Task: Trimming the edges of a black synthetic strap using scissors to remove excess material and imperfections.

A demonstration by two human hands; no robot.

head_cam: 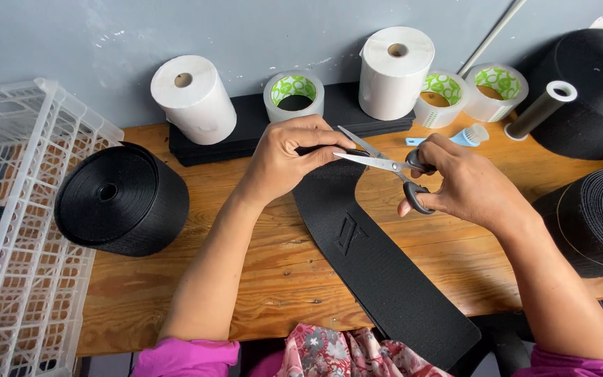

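Black strap (378, 272) end pinched taut in my left hand (284, 157); my right hand (465, 185) grips open scissors (385, 164), best cutting squarely across.

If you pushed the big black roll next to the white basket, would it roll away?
Probably not. The black webbing roll lies flat on its side on the wooden table, hole upward, so it would likely slide rather than roll. It looks tightly wound and thick, so probably heavy for its size.

Both bare forearms reach forward from bright pink sleeves and converge, the left hand (289, 155) curled palm-down with fingertips pinched together, the right hand (463, 183) knuckles-up with thumb and fingers hooked and spread
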